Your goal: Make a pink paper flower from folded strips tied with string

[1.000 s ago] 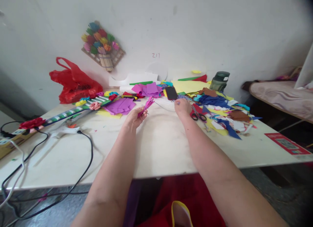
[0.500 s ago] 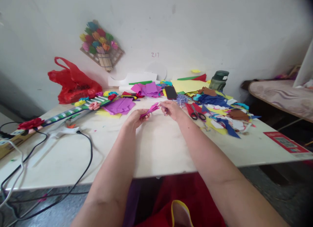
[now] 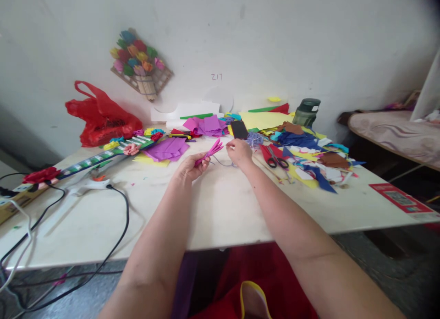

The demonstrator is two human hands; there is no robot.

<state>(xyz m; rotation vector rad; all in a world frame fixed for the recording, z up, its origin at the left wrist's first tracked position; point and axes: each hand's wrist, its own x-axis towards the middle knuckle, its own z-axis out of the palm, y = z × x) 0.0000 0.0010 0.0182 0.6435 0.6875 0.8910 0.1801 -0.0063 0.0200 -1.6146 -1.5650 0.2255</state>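
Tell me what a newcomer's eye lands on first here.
The two hands at the table's middle: the left hand grips a folded magenta paper piece, the right hand pinches a thin thread by it. Next, the bright paper scraps heaped at right, and the red plastic bag against the wall at left.

Lighting even and bright, soft daylight; I see no hard glare on the white table [image 3: 223, 209]. My arms throw only faint shadows. Wide-angle distortion bends the table edge, and the upper right corner darkens. My clothing at the bottom edge is slightly out of focus.
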